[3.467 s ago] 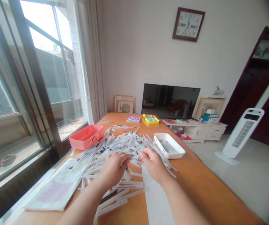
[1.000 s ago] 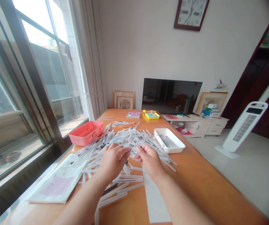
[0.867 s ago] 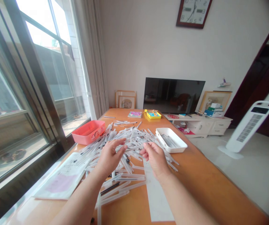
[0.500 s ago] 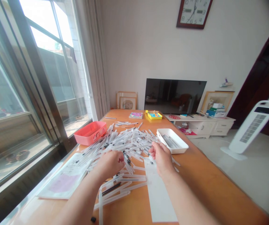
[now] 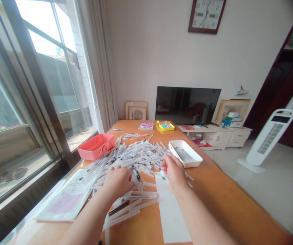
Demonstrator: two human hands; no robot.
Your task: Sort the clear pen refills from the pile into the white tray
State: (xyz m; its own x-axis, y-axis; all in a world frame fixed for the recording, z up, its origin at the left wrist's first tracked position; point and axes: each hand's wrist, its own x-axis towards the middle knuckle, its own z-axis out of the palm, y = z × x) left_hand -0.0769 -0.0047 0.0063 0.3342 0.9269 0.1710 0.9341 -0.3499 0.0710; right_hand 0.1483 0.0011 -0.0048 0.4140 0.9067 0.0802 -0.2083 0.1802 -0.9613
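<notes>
A big heap of clear plastic pens lies spread over the orange table. My left hand rests palm down on the near part of the heap, fingers curled among the pens. My right hand is closed in a pinch on one clear pen at the heap's right edge, just in front of the white tray, which holds a few pens. A pink tray sits at the heap's left side.
A white paper strip lies under my right forearm and a printed sheet at the near left. A booklet and yellow box sit at the far end. Window on the left; a white fan stands on the floor at right.
Both hands were raised together over the heap a second ago. They have since parted: the left dropped onto the near pens, the right moved right toward the white tray.
</notes>
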